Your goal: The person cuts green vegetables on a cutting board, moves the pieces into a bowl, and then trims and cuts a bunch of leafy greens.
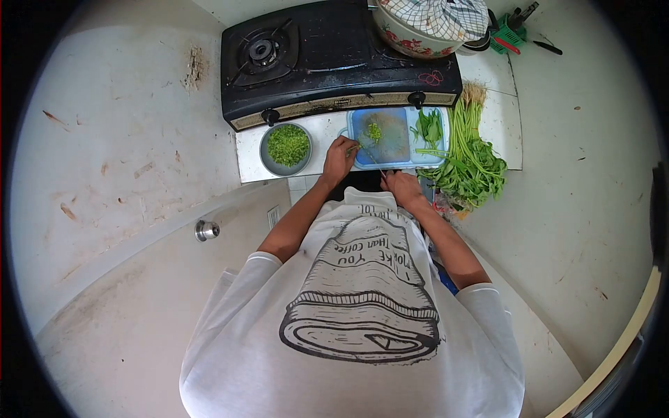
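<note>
My left hand is at the left edge of the blue cutting board, fingers pinched on short green stems that barely show. In my right hand, at the board's front edge, is a knife, its thin blade pointing up and left over the board toward my left fingertips. A small heap of chopped greens lies on the board. Loose green leaves rest on its right part. To the left, a grey bowl holds many finely chopped green pieces.
A large bunch of leafy greens with long stems lies right of the board. Behind stands a black two-burner stove, bearing a flowered pot under a checked cloth. A green basket with utensils sits at back right. A door knob is at left.
</note>
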`<state>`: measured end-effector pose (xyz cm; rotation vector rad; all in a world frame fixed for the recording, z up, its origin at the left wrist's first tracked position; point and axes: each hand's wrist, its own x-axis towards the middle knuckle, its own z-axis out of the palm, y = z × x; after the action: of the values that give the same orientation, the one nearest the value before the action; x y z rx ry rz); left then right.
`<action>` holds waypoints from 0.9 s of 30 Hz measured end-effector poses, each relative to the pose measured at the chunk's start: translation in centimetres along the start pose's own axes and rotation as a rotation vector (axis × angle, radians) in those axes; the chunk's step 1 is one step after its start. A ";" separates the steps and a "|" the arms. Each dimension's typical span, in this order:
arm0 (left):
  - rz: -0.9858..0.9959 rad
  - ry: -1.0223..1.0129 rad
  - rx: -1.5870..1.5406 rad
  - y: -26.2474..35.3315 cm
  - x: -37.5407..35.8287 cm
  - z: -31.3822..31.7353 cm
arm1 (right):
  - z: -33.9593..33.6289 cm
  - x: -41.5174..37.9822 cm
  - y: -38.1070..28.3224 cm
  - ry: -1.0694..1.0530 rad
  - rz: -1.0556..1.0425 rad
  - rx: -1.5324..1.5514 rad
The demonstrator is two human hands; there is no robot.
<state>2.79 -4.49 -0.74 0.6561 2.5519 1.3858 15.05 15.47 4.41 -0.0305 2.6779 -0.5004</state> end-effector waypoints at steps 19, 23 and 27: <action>0.058 -0.001 0.086 0.3 -0.2 -0.1 | 0.2 3.6 0.3 0.065 0.095 0.035; 0.119 0.004 0.180 0.8 0.4 -0.4 | 0.6 3.9 0.7 0.108 0.107 0.059; 0.160 -0.008 0.234 0.7 1.7 -0.3 | 1.2 4.0 0.1 0.078 0.130 0.101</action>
<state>1.38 -3.65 0.08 0.9196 2.7330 1.1318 11.91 14.82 1.83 0.1949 2.7034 -0.6062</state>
